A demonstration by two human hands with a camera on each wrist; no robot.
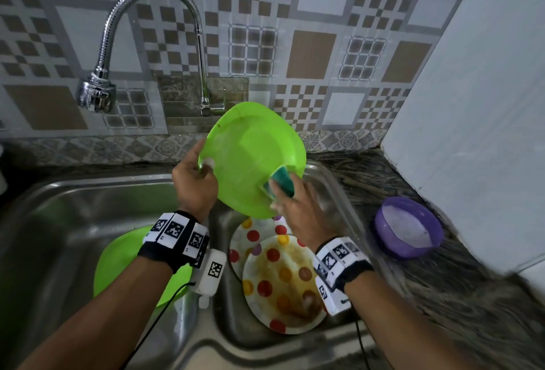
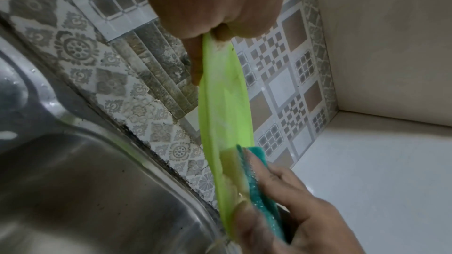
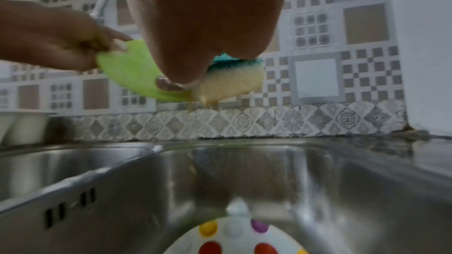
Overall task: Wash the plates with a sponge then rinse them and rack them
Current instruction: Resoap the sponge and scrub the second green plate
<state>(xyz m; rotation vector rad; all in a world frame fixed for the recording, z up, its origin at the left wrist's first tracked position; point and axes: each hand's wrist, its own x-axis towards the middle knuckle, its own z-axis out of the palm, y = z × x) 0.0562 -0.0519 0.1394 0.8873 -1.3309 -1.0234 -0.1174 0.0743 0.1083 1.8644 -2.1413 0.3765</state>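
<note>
I see my left hand (image 1: 194, 182) holding a bright green, squarish plastic plate with rounded corners (image 1: 253, 160) up over the double stainless-steel sink (image 1: 73, 201), tilted so that its hollow face turns toward me. The left grip is closed on the plate's left rim, thumb on the near face and fingers curled behind it; from the left wrist view the plate appears edge-on, thin and slightly bowed. The green surface looks glossy and wet, with a pale soapy film across the middle and a few small brown specks near the upper rim. My right hand (image 1: 298, 210) has its grip closed around a teal-and-yellow sponge (image 1: 281, 183), pressing it against the plate's lower right edge; the teal scouring side faces my palm and the soft yellow side meets the plate, as the right wrist view shows. Below, in the right basin, lie two white round plates with coloured polka dots (image 1: 283, 284), one overlapping the other, the nearer one smeared with brown residue. In the left basin rests a second green plate (image 1: 124, 260), partly hidden by my left wrist. On the dark speckled tabletop (image 1: 368, 180) to the right of the sink stands a small purple bowl of whitish soapy liquid (image 1: 408, 228). A curved chrome tap with a flexible neck (image 1: 118, 30) arches over the left basin, against a patterned tile wall (image 1: 295, 15).
</note>
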